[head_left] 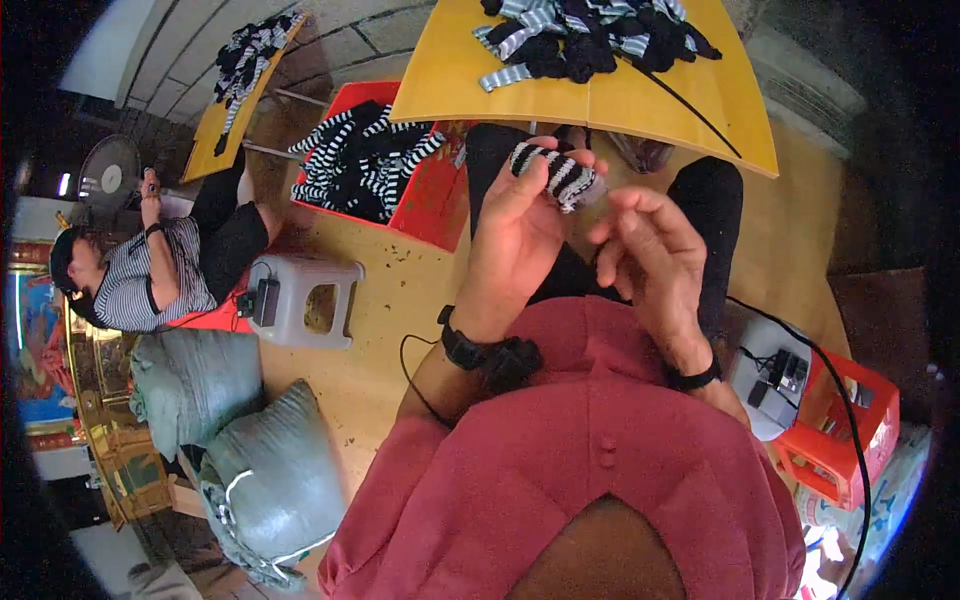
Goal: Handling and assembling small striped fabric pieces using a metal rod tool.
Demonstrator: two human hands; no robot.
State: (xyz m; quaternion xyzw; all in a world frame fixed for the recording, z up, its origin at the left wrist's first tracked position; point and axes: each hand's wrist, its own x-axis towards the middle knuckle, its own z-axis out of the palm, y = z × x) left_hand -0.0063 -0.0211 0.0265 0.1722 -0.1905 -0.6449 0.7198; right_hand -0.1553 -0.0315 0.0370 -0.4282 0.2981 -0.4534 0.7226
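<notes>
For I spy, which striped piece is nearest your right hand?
The piece in your left hand; pieces on tables and in the red bin lie farther off.

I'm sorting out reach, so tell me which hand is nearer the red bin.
Left. The left hand, holding a striped knit, is just right of the bin; the right hand is farther right, beyond the left.

A grey stool (290,300) stands on the tan floor (385,335)
</notes>
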